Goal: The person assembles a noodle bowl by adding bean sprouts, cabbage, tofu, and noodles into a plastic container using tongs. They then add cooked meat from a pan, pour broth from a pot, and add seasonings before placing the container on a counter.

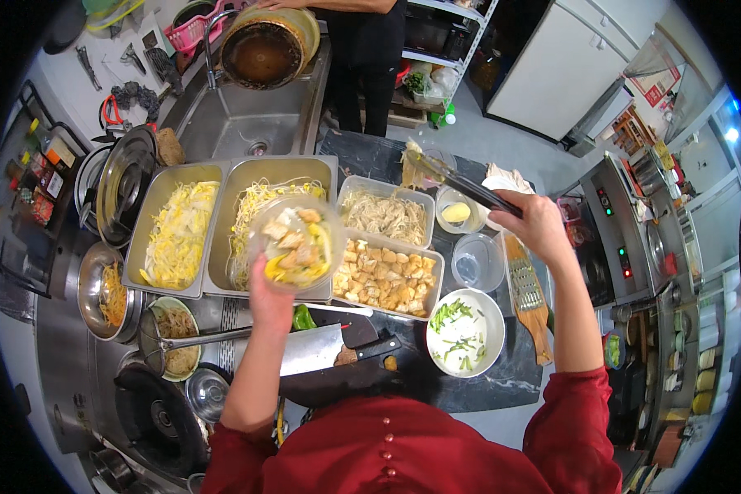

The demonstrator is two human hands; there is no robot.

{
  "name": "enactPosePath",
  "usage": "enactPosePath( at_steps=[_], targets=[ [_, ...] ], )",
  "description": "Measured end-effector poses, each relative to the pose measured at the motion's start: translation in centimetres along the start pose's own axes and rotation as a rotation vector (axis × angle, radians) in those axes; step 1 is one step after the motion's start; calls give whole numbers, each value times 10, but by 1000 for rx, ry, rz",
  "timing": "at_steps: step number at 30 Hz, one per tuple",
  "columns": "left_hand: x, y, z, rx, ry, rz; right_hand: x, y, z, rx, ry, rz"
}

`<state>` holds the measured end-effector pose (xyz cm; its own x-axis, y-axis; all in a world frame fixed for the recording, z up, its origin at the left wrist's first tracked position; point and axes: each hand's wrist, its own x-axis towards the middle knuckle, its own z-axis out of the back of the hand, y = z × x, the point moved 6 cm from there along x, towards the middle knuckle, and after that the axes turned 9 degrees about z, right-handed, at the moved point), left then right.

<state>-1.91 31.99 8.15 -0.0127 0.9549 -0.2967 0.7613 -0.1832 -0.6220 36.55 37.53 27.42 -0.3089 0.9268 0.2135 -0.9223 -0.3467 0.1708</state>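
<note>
My left hand (270, 298) is closed around the side of a see-through plastic tub (281, 276) with pale chunks and yellow strips in it. It is held over the tray of bean sprouts (237, 216). In my right hand (537, 224) are metal tongs with dark handles (473, 191). Their tips are at the far side of the counter, on pale, limp food (412, 166) beside a see-through container (439, 160). Between my hands lie a tub of pale noodle-like strands (384, 216) and a tray of browned tofu-like cubes (395, 276).
A cleaver (313, 347) lies on the dark board near me. A white bowl of chopped greens (465, 333), a see-through tub (477, 263) and a wooden-framed grater (525, 284) are at right. A tray of yellow-and-white shreds (181, 222) is at left. Another person (362, 49) tilts a large pot (263, 51) above the sink.
</note>
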Motion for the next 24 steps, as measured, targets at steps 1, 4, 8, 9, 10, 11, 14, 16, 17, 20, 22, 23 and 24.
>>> enactPosePath(
  at_steps=[1,4,8,9,10,11,14,16,17,20,22,23,24],
  targets=[
    [12,6,-9,10,18,9,-1,5,12,85,-16,17],
    [38,23,-32,66,19,2,-2,17,41,319,-56,-13],
    [55,40,-58,58,79,36,0,35,39,637,48,-45],
    [55,43,-60,53,64,44,4,43,32,558,54,42],
    [55,44,-61,61,59,45,5,43,16,545,161,-9],
    [55,45,-61,60,57,46,7,48,11,368,131,132],
    [55,40,-56,79,68,17,13,25,-4,17,49,129],
    [53,36,-46,86,53,4,23,3,-21,-41,98,73],
    [53,33,-42,89,40,9,26,-5,-40,-106,201,43],
    [55,29,-34,66,17,0,31,-14,-101,-353,369,20],
    [50,25,-29,-6,21,-24,28,-13,-132,-424,457,53],
    [50,22,-25,5,-9,-25,28,-16,-132,-402,401,55],
    [50,19,-22,12,-23,-23,25,-18,-131,-376,383,52]
  ],
)
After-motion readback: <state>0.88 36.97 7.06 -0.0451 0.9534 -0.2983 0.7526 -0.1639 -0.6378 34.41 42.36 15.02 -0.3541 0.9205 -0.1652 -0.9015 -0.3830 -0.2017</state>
